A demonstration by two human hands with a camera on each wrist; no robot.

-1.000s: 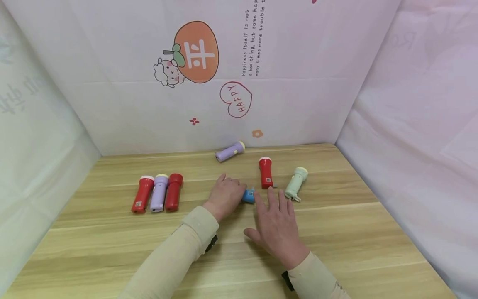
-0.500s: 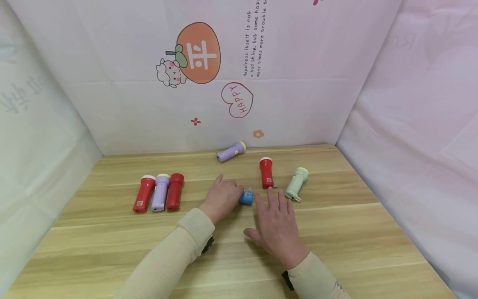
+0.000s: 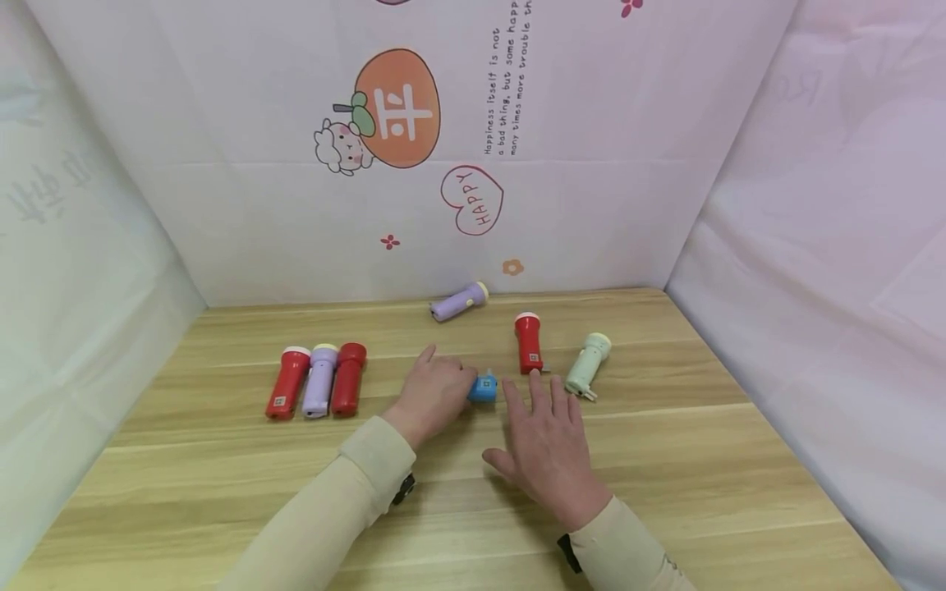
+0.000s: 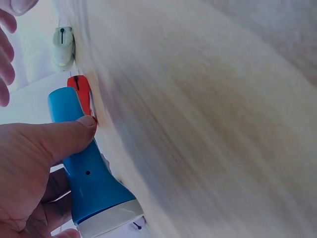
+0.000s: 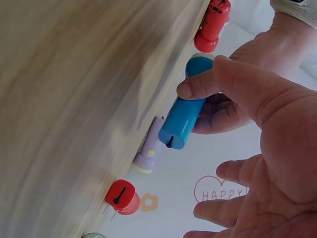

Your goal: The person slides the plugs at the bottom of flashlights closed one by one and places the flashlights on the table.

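A blue flashlight with a white head (image 4: 94, 173) is gripped by my left hand (image 4: 29, 168), thumb on one side and fingers behind. In the head view only the blue end (image 3: 484, 387) shows beyond the left hand (image 3: 434, 396). My right hand (image 3: 550, 451) is spread, palm down and holding nothing, just right of that end. In the right wrist view the blue flashlight (image 5: 184, 116) lies across the left hand's fingers, beyond the right hand (image 5: 277, 148). A red flashlight (image 3: 528, 345) and a pale green one (image 3: 588, 364) lie beyond the right fingertips.
On the left of the wooden table (image 3: 222, 492) lie a red flashlight with a white rim (image 3: 287, 384), a purple one (image 3: 320, 382) and an all-red one (image 3: 349, 380), side by side. Another purple flashlight (image 3: 458, 302) lies near the back wall cloth (image 3: 591, 213).
My left hand has moved a little to the left with the blue flashlight, widening the distance to my right hand. The right hand has stayed in place.
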